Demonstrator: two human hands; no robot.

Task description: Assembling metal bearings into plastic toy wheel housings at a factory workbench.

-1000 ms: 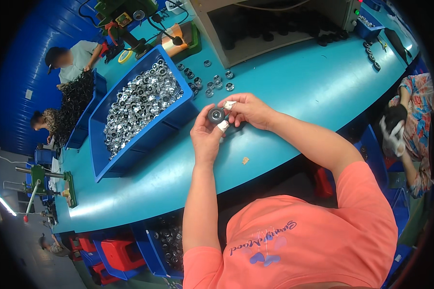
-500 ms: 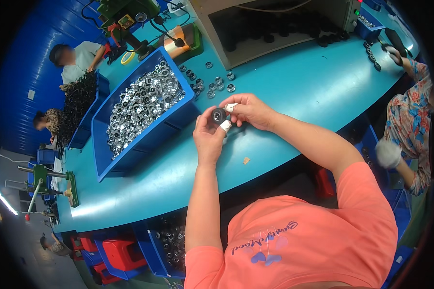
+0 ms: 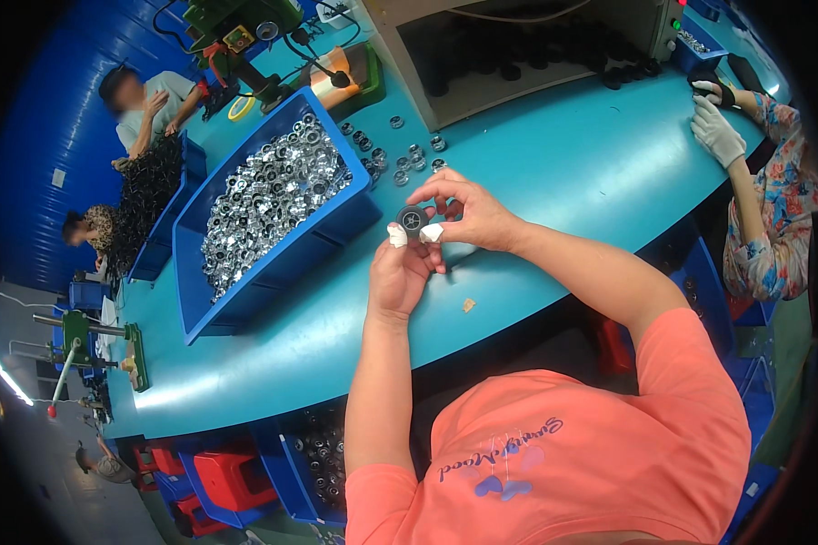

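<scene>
A small black wheel with a spoked silver-grey centre (image 3: 413, 220) is held between both my hands, above the teal table. My left hand (image 3: 400, 272) grips it from below and the left, its thumb wrapped in white tape. My right hand (image 3: 473, 213) pinches its right side, with a white-wrapped thumb against the rim and the fingers curled over the top. Beyond my hands, several loose shiny wheel hubs (image 3: 402, 163) lie on the table. To the left stands a blue bin (image 3: 273, 272) heaped with silver hubs (image 3: 273, 195).
An open-fronted machine box (image 3: 436, 113) with dark round parts stands at the far side. A green press (image 3: 245, 54) is behind the bin. At right, a co-worker's white-gloved hand (image 3: 718, 132) is over the table. Another bin of black parts (image 3: 159, 218) stands at left.
The wheel has turned in my hands, now showing its spoked face. My left thumb has shifted to its left side, my right thumb lower. The right-hand co-worker's gloved hand has risen to the table.
</scene>
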